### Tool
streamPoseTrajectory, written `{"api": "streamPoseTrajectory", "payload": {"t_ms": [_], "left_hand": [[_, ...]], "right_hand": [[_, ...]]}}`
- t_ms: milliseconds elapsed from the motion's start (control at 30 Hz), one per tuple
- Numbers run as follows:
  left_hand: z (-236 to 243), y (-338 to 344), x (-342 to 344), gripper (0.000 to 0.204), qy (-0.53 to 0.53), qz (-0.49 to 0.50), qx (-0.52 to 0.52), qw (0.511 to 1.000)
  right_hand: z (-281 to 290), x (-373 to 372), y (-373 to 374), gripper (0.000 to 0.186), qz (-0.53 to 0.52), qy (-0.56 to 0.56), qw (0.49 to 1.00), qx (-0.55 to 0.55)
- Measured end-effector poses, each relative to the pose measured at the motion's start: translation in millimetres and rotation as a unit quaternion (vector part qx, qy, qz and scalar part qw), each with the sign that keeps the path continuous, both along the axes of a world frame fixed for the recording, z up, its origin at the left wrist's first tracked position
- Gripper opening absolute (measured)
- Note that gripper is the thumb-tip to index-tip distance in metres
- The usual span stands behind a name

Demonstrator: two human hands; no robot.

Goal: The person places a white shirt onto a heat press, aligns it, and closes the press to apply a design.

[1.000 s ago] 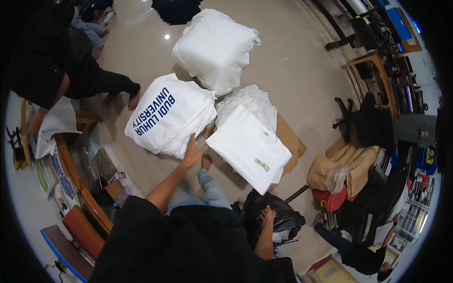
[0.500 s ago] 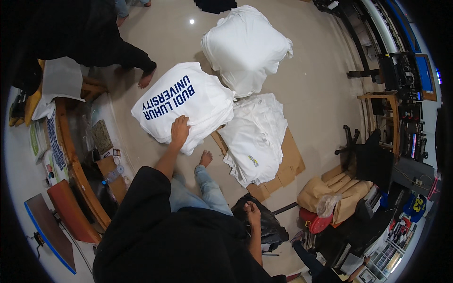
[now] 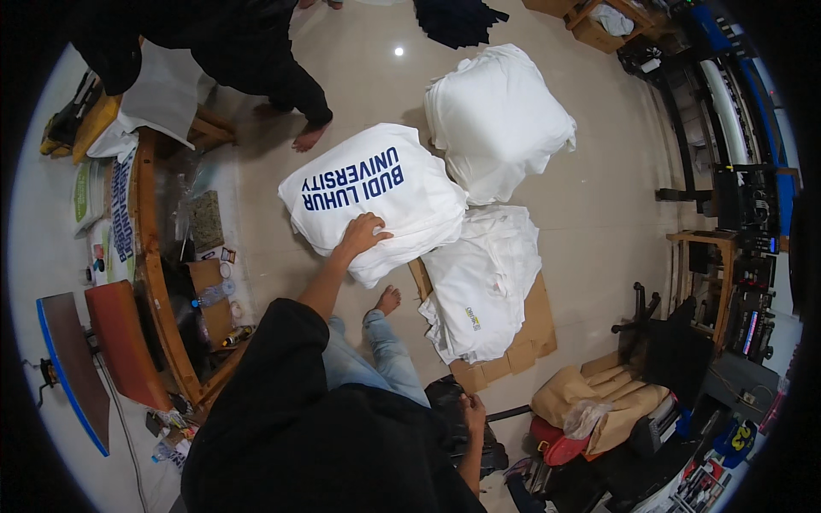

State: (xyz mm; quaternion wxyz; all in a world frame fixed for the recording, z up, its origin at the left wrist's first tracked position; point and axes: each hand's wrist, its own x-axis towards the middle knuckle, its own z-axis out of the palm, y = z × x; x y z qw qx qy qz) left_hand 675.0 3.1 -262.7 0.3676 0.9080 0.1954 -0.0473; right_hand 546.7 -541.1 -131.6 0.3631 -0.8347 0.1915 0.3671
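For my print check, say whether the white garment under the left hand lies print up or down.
Print up: the white garment shows dark blue lettering on top, beside the left hand.

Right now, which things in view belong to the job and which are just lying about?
Likely job things: printed white cloth pile under the left hand; plain white pile; logo-marked white pile on cardboard.
Likely lying about: black bag near the right hand; brown paper bundle; blue-edged monitor.

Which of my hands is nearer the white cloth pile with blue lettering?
Left: left hand rests on that lettered pile; right hand is apart, near the black plastic bag.
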Motion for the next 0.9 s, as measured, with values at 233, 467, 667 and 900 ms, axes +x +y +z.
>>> {"api": "streamPoseTrajectory", "payload": {"t_ms": [233,467,667,900], "left_hand": [[-13,-4,1,0.02,-0.063,0.077,0.05,0.994],[81,41,9,0.032,-0.093,0.203,-0.205,0.953],[236,61,-49,0.032,-0.104,0.078,-0.261,0.957],[414,46,-190,0.029,-0.119,0.122,-0.14,0.975]], "right_hand": [[9,-6,12,0.035,0.043,-0.009,0.999,0.003],[8,57,89,0.033,0.198,-0.122,0.971,0.056],[138,150,342,0.032,0.343,-0.422,0.798,0.259],[207,110,436,0.021,0.489,-0.408,0.655,0.408]]}}
